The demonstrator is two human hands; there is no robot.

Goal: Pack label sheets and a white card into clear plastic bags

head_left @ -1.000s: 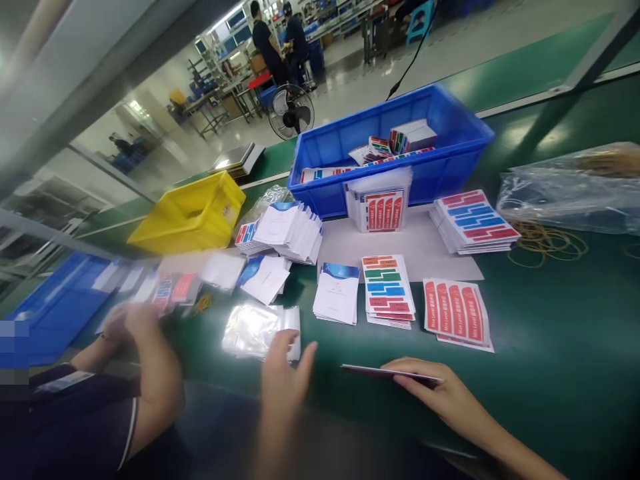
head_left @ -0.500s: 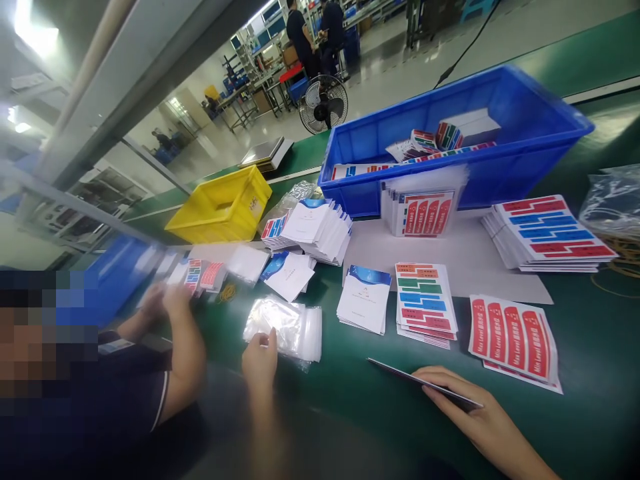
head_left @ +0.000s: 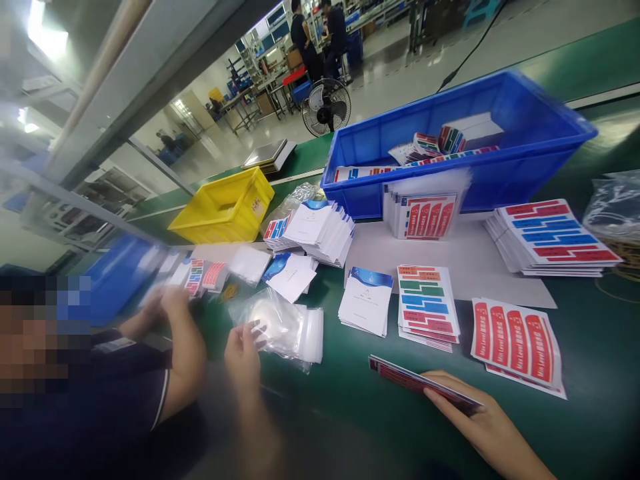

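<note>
At the desk's near edge my right hand is closing its grip on a thin card stack, my left hand is pinching a clear bag off the bag pile, booklets lying just beyond.

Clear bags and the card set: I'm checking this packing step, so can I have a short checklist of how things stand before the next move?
1. Left hand has a grip on a clear bag lifted off the bag pile: ok.
2. Only one bag picked: cannot tell, blurred.
3. Bag mouth open: cannot tell.
4. Right hand holds the card set by its right end, left end raised off the green table: ok.
5. Card set complete: cannot tell, seen edge-on.
6. Co-worker's hands apart from the bag pile: ok.
</note>
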